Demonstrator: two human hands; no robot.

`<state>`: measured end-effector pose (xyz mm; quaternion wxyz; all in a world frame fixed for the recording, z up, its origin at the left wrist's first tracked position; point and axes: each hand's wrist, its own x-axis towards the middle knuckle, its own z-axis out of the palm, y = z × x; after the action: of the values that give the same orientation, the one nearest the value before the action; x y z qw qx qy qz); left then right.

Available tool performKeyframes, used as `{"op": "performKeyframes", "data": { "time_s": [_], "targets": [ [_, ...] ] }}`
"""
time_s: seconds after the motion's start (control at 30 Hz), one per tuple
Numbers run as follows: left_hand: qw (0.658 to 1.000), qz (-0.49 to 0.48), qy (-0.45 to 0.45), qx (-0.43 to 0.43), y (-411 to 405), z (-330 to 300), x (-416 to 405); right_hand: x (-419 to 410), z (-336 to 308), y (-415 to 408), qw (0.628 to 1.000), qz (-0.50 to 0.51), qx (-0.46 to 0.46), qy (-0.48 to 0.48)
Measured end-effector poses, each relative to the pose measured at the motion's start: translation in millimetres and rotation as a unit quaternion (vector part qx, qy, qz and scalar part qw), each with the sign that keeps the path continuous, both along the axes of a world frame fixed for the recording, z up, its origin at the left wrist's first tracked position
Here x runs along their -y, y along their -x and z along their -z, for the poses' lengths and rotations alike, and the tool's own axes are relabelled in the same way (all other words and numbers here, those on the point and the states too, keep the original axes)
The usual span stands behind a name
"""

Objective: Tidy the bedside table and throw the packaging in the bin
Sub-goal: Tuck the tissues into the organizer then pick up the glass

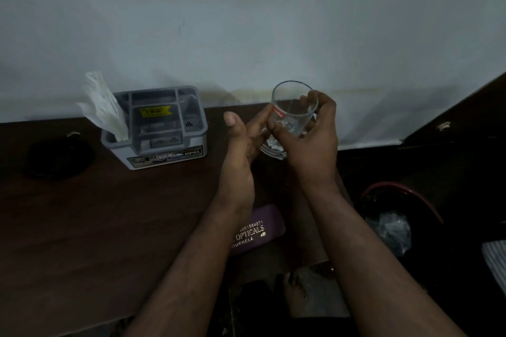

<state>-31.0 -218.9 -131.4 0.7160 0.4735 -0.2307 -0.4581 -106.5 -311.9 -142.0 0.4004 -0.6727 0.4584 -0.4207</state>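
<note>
A clear drinking glass [293,111] with a red label is held tilted above the dark wooden bedside table [95,221], near its back right corner. My right hand [309,139] grips the glass, fingers curled round its side. My left hand [243,142] touches the glass's lower left side with straight fingers, thumb raised. A grey plastic organiser [161,128] with several compartments stands at the back of the table, with white tissue paper [102,107] sticking out of its left slot. A purple spectacle case [257,230] lies under my forearms.
A round dark object [59,156] lies at the table's back left. A red-rimmed bin [397,216] with crumpled clear plastic inside stands on the floor to the right of the table. A pale wall runs behind. A bare foot [298,293] shows below the table edge.
</note>
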Motion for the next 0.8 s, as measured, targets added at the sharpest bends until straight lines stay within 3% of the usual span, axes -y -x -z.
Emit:
{"op": "performKeyframes", "data": {
  "time_s": [0.13, 0.2, 0.27, 0.33, 0.37, 0.43, 0.5, 0.63, 0.7, 0.8],
  "targets": [
    [0.996, -0.028, -0.048, 0.073, -8.3, -1.5, -4.1, -4.4, -4.2, 7.1, 0.996, -0.021, -0.078, 0.027],
    [0.977, -0.062, -0.071, 0.192, -17.8, 0.5, -13.8, -15.2, -16.8, 18.3, 0.987, -0.012, -0.122, 0.104],
    [0.929, -0.038, -0.102, 0.354, -33.5, 1.4, -28.9, -28.2, -31.2, 32.1, 0.976, -0.05, -0.144, 0.158],
    [0.87, 0.032, -0.138, 0.472, -47.1, 1.3, -53.0, -41.4, -38.2, 43.7, 0.955, -0.177, -0.212, 0.105],
    [0.847, 0.07, -0.152, 0.504, -51.3, -0.1, -67.0, -49.0, -38.1, 46.4, 0.922, -0.255, -0.284, 0.055],
    [0.812, 0.131, -0.195, 0.534, -53.5, -4.4, -93.1, -64.3, -33.3, 47.7, 0.82, -0.373, -0.434, -0.016],
    [0.763, 0.182, -0.255, 0.565, -49.7, -8.7, -110.5, -76.0, -29.3, 44.1, 0.771, -0.392, -0.501, -0.033],
    [0.626, 0.244, -0.33, 0.663, -35.5, -7.6, -121.4, -95.2, -23.0, 27.4, 0.738, -0.378, -0.558, 0.036],
    [0.605, 0.216, -0.346, 0.683, -38.9, -2.5, -125.0, -107.0, -21.9, 15.2, 0.742, -0.378, -0.55, 0.065],
    [0.628, 0.18, -0.37, 0.661, -57.8, 2.2, -135.4, -117.0, -18.7, -2.7, 0.759, -0.372, -0.527, 0.084]
  ]
}}
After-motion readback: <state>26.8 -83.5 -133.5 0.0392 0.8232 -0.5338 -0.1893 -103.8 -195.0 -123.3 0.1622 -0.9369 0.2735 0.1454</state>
